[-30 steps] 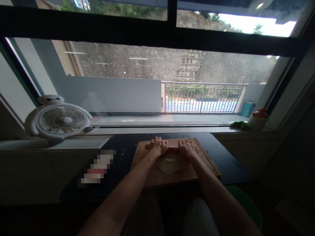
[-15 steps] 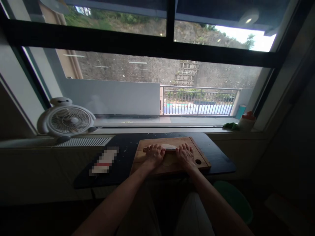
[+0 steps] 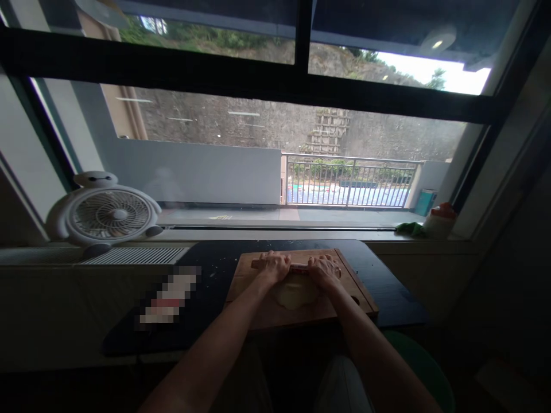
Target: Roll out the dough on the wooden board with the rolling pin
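A wooden rolling pin (image 3: 299, 267) lies crosswise near the far side of a wooden cutting board (image 3: 245, 287). My left hand (image 3: 274, 267) is closed over its left part, and my right hand (image 3: 323, 269) over its right part, with the pin's ends showing past both hands. On the near side of the pin, between my forearms, a flat pale sheet of dough (image 3: 296, 293) rests on the board. My right wrist partly covers the round hole near the board's right corner.
The board stands on a dark folding table (image 3: 387, 287) beneath a window. A blurred packet (image 3: 170, 298) lies on the table's left. On the sill are a white fan (image 3: 114, 212), a green cloth (image 3: 410, 229) and a bottle (image 3: 441, 221). A green stool (image 3: 424, 367) stands low right.
Both hands have pushed the rolling pin away from me, toward the board's far edge. Dough that showed beyond the pin now shows on its near side. The camera view has tilted and shifted slightly.
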Demonstrator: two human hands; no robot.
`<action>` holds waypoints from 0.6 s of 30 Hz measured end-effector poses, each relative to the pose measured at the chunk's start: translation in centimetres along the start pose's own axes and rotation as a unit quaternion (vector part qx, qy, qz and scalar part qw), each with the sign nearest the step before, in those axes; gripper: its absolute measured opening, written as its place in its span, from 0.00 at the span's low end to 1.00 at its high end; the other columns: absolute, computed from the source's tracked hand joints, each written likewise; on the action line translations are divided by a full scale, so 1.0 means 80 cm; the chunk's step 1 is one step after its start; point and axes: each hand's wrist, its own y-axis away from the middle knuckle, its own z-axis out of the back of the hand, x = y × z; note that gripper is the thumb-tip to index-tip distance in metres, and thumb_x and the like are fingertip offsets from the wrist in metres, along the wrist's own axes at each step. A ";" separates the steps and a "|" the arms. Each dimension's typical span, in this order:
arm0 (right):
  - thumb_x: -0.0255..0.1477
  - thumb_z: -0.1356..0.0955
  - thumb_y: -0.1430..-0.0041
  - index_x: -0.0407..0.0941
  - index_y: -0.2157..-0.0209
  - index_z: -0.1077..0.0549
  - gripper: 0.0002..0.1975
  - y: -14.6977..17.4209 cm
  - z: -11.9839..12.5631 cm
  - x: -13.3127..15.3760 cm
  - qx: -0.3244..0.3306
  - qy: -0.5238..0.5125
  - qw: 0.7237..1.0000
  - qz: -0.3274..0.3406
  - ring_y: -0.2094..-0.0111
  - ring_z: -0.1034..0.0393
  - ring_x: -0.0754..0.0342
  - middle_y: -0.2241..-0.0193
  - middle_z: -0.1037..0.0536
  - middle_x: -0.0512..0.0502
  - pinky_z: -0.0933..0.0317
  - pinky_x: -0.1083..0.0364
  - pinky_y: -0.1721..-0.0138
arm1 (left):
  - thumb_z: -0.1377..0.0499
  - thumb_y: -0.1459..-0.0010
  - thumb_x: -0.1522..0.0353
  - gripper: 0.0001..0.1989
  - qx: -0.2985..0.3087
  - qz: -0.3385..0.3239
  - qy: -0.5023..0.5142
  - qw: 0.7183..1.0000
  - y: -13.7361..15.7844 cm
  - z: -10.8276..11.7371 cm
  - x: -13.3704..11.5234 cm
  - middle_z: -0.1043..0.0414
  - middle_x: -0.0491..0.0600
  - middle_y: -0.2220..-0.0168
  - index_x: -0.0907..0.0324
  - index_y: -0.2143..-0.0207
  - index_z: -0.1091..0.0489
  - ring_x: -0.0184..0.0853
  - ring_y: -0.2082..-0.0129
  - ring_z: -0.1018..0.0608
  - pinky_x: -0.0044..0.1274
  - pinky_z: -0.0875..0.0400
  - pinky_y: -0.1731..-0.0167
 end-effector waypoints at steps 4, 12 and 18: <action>0.37 0.50 0.33 0.45 0.59 0.26 0.25 0.039 -0.001 -0.002 -0.074 0.002 0.996 0.050 0.47 0.41 0.48 0.54 0.27 0.41 0.56 0.49 0.45 | 0.57 0.37 0.59 0.21 -0.029 -0.026 0.011 0.999 0.042 0.014 -0.002 0.25 0.52 0.60 0.57 0.65 0.27 0.42 0.57 0.28 0.35 0.41 0.54; 0.37 0.47 0.33 0.41 0.44 0.36 0.24 0.080 -0.018 -0.008 -0.154 0.011 0.986 0.058 0.40 0.52 0.48 0.44 0.36 0.39 0.65 0.49 0.41 | 0.55 0.37 0.59 0.17 -0.057 -0.081 0.006 0.995 0.095 0.026 0.000 0.29 0.51 0.54 0.56 0.56 0.32 0.40 0.53 0.31 0.34 0.46 0.47; 0.40 0.49 0.33 0.45 0.59 0.26 0.25 0.041 -0.004 0.001 -0.091 0.009 0.995 0.034 0.49 0.40 0.46 0.54 0.27 0.40 0.57 0.47 0.45 | 0.55 0.38 0.56 0.18 0.032 -0.039 0.001 0.999 0.042 0.016 0.002 0.30 0.50 0.53 0.54 0.58 0.31 0.41 0.52 0.31 0.34 0.44 0.48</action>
